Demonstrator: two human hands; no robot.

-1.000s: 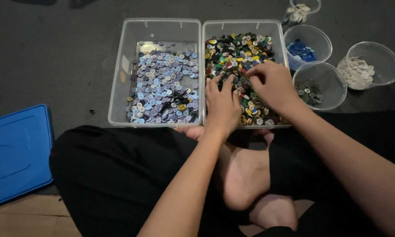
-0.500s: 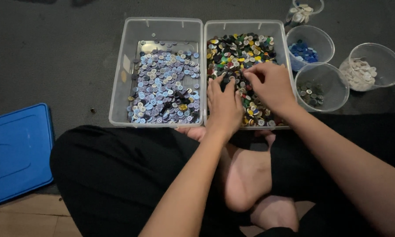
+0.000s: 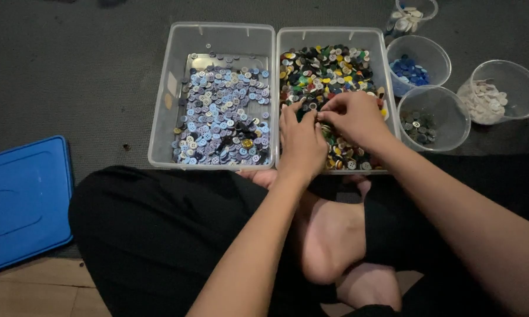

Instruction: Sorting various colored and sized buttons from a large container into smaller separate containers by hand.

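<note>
Mixed-colour buttons [image 3: 335,64] fill the right clear plastic bin [image 3: 388,100], on the dark grey carpet [image 3: 70,70] right in front of your crossed legs, and both your hands are in it. Left hand [image 3: 301,141] lies palm down on the pile at the bin's near-left part, fingers spread and flat on the buttons, not closed on anything I can see. Right hand [image 3: 353,117] sits just beside it, touching or nearly touching, fingers curled in with the tips pinched together at the pile; looks like a pinch on a button or a few, but the piece itself is too small and hidden, so cannot tell what exactly is gripped. Left clear plastic bin [image 3: 164,94] touches the right bin side by side and holds mostly pale blue, lilac and grey buttons [image 3: 223,117] spread over its floor, far end partly bare. To the right of the bins, four clear round cups: one with blue buttons [image 3: 423,50], one nearer you with dark grey buttons [image 3: 446,132], one far right with white buttons [image 3: 520,79], and one at the top edge with pale buttons [image 3: 429,7], cut off by the frame. Blue plastic lid [image 3: 17,199] lies flat at the left, well apart from the bins, partly on carpet and partly over wood floor [image 3: 35,293]. Your bare feet [image 3: 329,240] are tucked under, black trousers [image 3: 158,235] on both legs.
</note>
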